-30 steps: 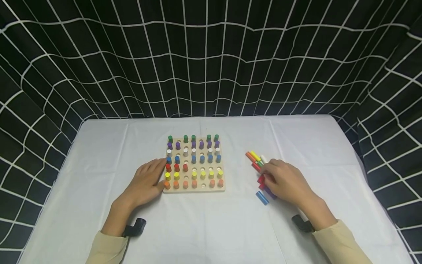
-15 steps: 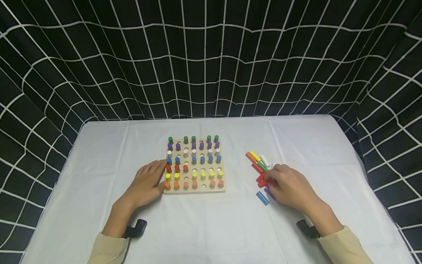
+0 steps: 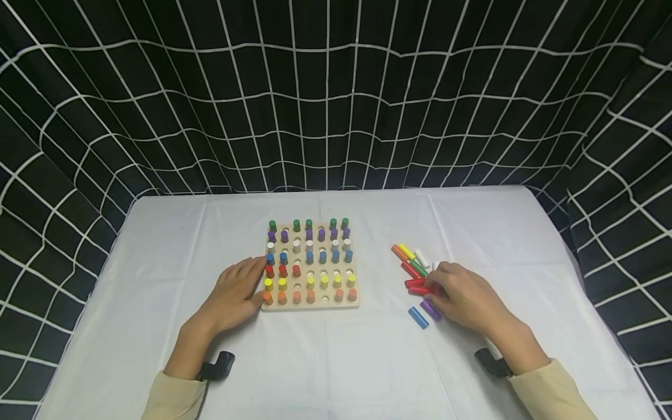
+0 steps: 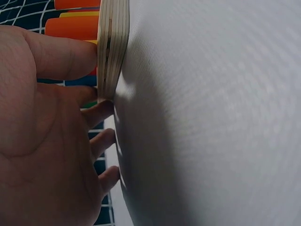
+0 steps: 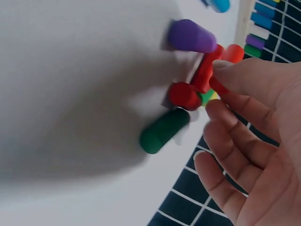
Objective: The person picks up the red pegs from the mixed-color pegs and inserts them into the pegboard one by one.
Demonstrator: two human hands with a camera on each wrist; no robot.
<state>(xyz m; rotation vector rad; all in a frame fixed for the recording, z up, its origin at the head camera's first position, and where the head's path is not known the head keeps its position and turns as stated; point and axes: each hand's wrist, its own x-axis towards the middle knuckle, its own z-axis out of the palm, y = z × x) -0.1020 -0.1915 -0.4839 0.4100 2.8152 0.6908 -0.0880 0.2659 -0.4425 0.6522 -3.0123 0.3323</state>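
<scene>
A wooden pegboard (image 3: 294, 307) carries rows of coloured pegs, with some holes showing between them. My left hand (image 3: 233, 291) rests at its left edge; in the left wrist view the thumb (image 4: 66, 56) lies against the plywood side and the other fingers extend along it. To the right of the board, my right hand (image 3: 464, 294) is over a loose pile of pegs. Its thumb and index finger pinch a red peg (image 5: 218, 86), mostly hidden by them. Near the fingertips lie another red peg (image 5: 184, 96), a purple peg (image 5: 192, 36) and a dark green peg (image 5: 164, 131).
Orange (image 3: 398, 252), yellow (image 3: 406, 251) and white pegs (image 3: 422, 258) lie at the far side of the pile. A blue peg (image 3: 418, 317) lies nearest the front. White cloth (image 3: 325, 367) covers the table, and dark gridded curtains (image 3: 325, 105) surround it.
My right hand has drawn slightly down and to the right. The red pegs under its fingertips have shifted and turned, and the purple peg shows more fully. The left hand keeps its place.
</scene>
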